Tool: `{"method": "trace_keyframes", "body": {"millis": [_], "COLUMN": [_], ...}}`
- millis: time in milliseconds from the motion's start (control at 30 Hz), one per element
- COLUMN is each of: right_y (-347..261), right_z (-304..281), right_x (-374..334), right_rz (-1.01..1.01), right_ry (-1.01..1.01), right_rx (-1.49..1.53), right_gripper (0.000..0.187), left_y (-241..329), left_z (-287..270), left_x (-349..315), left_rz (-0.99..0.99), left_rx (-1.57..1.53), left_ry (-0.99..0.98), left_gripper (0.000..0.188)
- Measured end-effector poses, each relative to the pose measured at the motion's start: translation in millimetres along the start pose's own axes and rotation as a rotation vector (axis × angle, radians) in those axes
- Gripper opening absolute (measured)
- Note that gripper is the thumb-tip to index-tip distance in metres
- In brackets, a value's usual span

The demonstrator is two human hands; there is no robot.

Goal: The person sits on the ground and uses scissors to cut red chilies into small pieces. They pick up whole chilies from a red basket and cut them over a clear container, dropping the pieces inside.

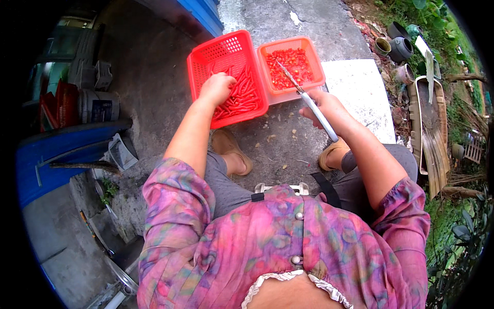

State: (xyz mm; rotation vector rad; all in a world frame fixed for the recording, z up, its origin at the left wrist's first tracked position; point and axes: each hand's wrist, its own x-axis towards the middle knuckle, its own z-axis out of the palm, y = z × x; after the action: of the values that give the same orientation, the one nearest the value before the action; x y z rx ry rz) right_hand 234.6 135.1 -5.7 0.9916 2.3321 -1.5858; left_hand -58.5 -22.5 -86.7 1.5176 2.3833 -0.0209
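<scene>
My left hand (217, 88) reaches into a red plastic basket (197, 95) over whole red chili peppers (244, 98). Its fingers are curled down among them, and what they pinch, if anything, is hidden. In my right hand (327, 109) is a pair of pruning scissors (320, 116) with pale handles. Their narrow blades point up and left, over a lighter orange-red basket (304, 90) that holds cut pieces of red chili (292, 63). This basket stands right against the red one, and a pale container wall shows under its rim.
Both baskets stand ahead of my feet on grey concrete (280, 121). A white board (360, 92) lies to their right. Pots (400, 50), a long trough (429, 123) and plants line the right edge. At left are a bucket (101, 107), a white dustpan-like scoop (122, 153) and a blue panel (56, 149).
</scene>
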Motion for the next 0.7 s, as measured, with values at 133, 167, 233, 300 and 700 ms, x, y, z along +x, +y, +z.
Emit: {"method": "trace_keyframes", "body": {"millis": [133, 167, 233, 300, 700], "right_y": [-4.8, -4.9, -2.0, 3.8, -7.7], "right_z": [-3.1, -3.5, -3.7, -1.9, -8.2], "right_x": [-3.4, -3.6, -3.0, -0.5, -3.8], "right_rz": [0.144, 0.148, 0.114, 0.038, 0.029], "right_ry": [-0.044, -0.048, -0.038, -0.01, -0.061], "right_rx": [0.087, 0.091, 0.065, 0.01, -0.036], "right_gripper": [0.036, 0.036, 0.035, 0.034, 0.032], "left_y": [12.1, 13.2, 13.5, 9.6, 4.1], "left_z": [18.1, 19.9, 21.8, 23.9, 18.3], "left_x": [0.7, 0.6, 1.4, 3.0, 18.6], "left_rz": [0.086, 0.065, 0.043, 0.038, 0.052], "left_rx": [0.003, 0.005, 0.003, -0.002, -0.173], "left_ry": [0.033, 0.046, 0.046, 0.02, -0.036], "left_gripper": [0.032, 0.032, 0.032, 0.032, 0.021]}}
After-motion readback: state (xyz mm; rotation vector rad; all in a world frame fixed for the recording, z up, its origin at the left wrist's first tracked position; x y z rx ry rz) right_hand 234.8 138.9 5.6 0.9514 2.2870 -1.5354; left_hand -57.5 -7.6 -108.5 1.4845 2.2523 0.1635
